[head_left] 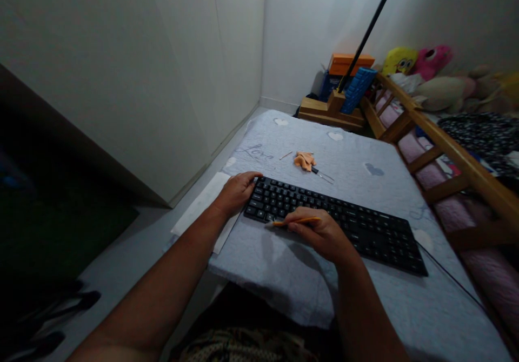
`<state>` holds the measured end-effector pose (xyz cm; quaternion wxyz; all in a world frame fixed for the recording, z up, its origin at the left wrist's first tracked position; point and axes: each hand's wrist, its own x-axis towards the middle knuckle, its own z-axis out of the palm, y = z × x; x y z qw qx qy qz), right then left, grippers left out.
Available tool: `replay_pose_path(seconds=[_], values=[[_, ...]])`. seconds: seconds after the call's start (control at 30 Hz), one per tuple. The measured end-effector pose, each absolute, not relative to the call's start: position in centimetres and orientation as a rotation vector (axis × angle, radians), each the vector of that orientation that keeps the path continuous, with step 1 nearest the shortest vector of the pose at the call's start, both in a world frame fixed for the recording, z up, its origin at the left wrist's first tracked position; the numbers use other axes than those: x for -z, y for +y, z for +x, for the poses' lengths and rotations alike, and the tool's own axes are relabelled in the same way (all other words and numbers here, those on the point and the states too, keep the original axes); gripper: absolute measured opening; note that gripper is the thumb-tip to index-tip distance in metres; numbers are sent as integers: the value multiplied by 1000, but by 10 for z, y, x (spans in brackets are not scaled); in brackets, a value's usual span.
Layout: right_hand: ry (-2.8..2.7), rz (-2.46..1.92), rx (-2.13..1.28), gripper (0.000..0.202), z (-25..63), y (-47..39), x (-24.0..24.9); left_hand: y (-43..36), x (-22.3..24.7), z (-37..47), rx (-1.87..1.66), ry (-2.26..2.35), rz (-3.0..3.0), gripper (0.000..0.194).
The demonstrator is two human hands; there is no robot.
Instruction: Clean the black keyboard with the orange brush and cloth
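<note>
A black computer keyboard [375, 238] lies at a slant on the cloth-covered table. My left hand [239, 192] grips its left end, with the fingertips at the upper left corner. In my right hand [318, 229] is a slim brush [302, 221] with an orange-yellow handle. The brush points left, and its tip is at the front row of keys near the left end. Beyond the keyboard lie a crumpled orange cloth [304, 160], a black-handled tool with two wire prongs [323, 175] and a cotton swab [286, 155].
A white sheet [200, 205] lies under my left forearm at the table's left edge. The keyboard cable [450, 278] runs off to the right. A wooden bed rail [458, 146] stands along the right side, a pale cabinet [162, 81] on the left.
</note>
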<state>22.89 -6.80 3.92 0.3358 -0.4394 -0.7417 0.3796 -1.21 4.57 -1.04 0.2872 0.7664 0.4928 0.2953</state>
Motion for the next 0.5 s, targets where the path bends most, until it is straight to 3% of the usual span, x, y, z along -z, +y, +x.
replay_pose_path(seconds=[0.3, 0.5], values=[[-1832, -1204, -846, 15, 229, -65, -38, 46, 11, -12, -795, 1316, 2045, 40], [-1915, -1190, -967, 18, 238, -68, -42, 46, 10, -13, -784, 1316, 2052, 39]])
